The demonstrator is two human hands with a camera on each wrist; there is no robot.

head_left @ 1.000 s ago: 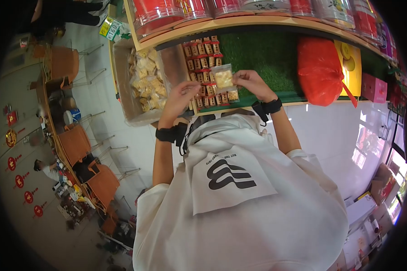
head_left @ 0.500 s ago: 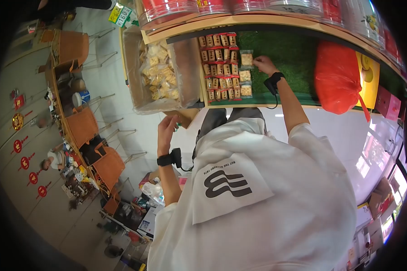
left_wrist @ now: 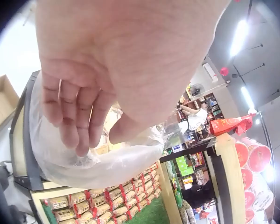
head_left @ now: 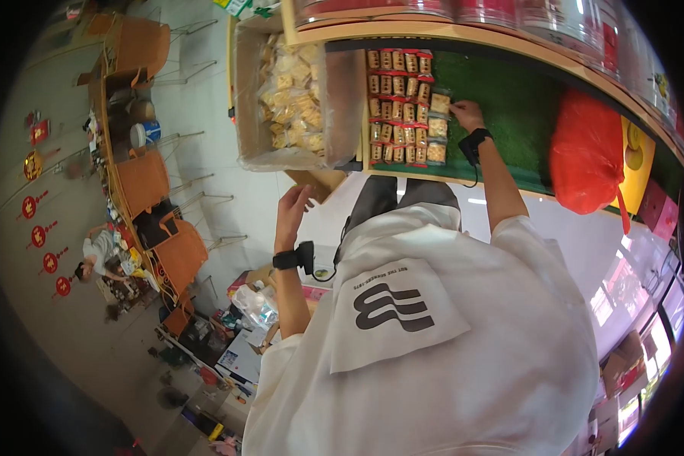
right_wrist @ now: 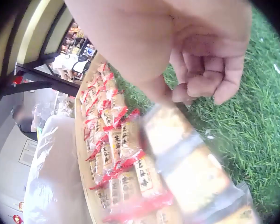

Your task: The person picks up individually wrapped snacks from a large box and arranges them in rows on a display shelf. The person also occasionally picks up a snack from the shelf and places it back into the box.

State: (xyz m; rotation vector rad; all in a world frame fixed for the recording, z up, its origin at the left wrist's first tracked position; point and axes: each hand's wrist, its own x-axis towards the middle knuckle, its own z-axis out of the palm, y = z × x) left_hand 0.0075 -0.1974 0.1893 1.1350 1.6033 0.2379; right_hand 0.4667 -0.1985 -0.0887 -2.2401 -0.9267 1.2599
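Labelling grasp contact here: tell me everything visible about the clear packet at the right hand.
The clear packet is a small flat pouch of transparent film with pale yellow, biscuit-like pieces inside; no print is legible. It lies flat on the green turf of the shelf, farthest from the person in a short column of like packets, right beside the rows of red-banded packets. The right hand seems to pinch its outer edge between thumb and curled fingers. The wrist view shows it only blurred.
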